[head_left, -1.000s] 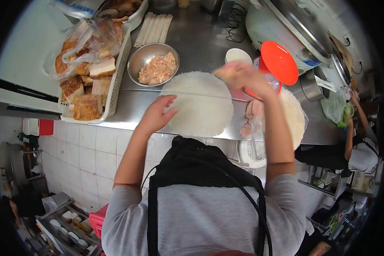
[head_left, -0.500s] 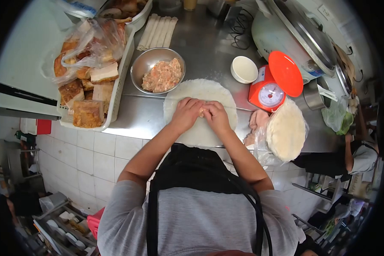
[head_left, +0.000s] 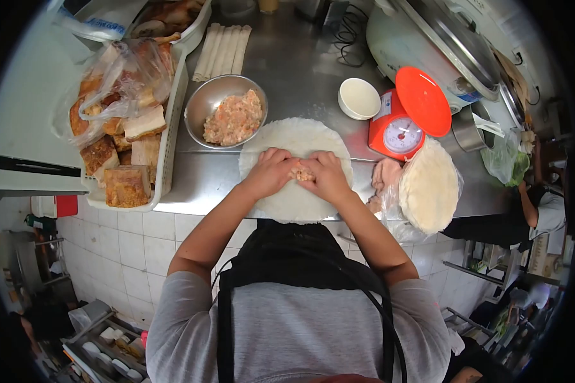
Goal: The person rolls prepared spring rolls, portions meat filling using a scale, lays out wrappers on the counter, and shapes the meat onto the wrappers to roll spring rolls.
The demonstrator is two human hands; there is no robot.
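Note:
A round white sheet (head_left: 294,207) lies flat at the counter's front edge. On its middle, a lump of pinkish minced filling (head_left: 301,172) sits between my two hands. My left hand (head_left: 271,172) presses the filling from the left with curled fingers. From the right, my right hand (head_left: 326,173) closes on the same lump. A steel bowl (head_left: 195,112) holding more of the minced filling (head_left: 233,118) stands just behind the sheet, to the left. Several pale rolls (head_left: 222,52) lie behind the bowl.
At the left is a white basket (head_left: 172,137) of meat chunks. To the right are a white bowl (head_left: 359,99), a red scale (head_left: 396,131), pink meat (head_left: 385,175), a stack of round sheets (head_left: 430,185) and a large cooker (head_left: 396,45). A co-worker (head_left: 548,207) is at the far right.
My right hand has come from near the scale to the middle of the sheet with filling. My left hand has moved right from the sheet's left edge, and both now press the lump.

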